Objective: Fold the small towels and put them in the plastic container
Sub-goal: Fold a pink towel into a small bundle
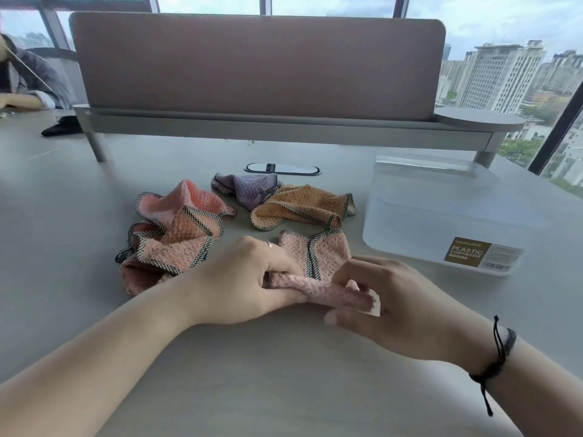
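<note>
A light pink towel (318, 257) with a checked border lies in front of me, its near edge bunched up. My left hand (249, 279) grips that near edge from the left, and my right hand (385, 301) pinches it from the right. A crumpled salmon-pink towel (176, 228) sits to the left. An orange towel (303, 205) and a purple towel (246, 187) lie further back. The frosted plastic container (441, 216) stands at the right, its lid propped behind it. I see nothing inside it.
A pink desk divider (252, 64) on a grey shelf stands at the back of the table. A cable port (282, 168) is set into the tabletop behind the towels. Another person's arm (22, 99) and a black object (63, 126) are at far left.
</note>
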`<state>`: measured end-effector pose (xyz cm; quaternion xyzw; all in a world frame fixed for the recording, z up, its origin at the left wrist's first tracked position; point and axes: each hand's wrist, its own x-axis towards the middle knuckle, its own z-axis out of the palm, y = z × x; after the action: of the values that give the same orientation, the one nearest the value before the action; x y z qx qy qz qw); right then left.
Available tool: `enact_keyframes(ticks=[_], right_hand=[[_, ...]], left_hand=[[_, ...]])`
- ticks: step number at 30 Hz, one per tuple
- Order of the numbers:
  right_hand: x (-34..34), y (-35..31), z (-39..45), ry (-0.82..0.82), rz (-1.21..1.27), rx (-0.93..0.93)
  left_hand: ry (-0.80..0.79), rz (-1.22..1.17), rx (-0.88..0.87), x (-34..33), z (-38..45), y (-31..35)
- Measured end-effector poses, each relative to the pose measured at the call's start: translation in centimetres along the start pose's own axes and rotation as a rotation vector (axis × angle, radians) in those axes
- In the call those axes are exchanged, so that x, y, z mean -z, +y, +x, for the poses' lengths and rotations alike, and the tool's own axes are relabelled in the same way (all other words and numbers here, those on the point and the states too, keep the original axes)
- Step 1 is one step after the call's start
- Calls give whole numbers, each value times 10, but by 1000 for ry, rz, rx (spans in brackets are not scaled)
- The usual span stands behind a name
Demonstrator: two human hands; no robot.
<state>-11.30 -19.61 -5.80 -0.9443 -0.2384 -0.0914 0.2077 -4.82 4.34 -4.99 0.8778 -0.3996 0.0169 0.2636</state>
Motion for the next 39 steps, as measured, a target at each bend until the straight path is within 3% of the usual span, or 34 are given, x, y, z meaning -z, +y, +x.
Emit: enact_keyframes(ticks=[4, 9, 17, 24, 28, 31, 35, 39], right_hand=[[3, 2, 0, 43, -45, -91], [2, -2, 4, 111, 126, -236], [-2, 1, 3, 84, 215, -355], [-3, 2, 4, 9, 170, -326], [-1, 2, 2, 12, 59, -273], [-1, 3, 1, 2, -32, -235], [-1, 8, 2, 22, -129, -146], [4, 4, 2, 80, -185, -43]], left_hand=[[31, -137, 152, -2, 3, -9], [88, -246, 250, -6, 6, -14], [73, -166, 233, -16, 6, -5], [150, 11, 130, -21, 4, -8], [219, 96, -65, -18, 3, -5], [140, 121, -183, -14, 3, -2], [-67, 111, -145, -11, 0, -1], [-78, 113, -113, -9, 1, -2]])
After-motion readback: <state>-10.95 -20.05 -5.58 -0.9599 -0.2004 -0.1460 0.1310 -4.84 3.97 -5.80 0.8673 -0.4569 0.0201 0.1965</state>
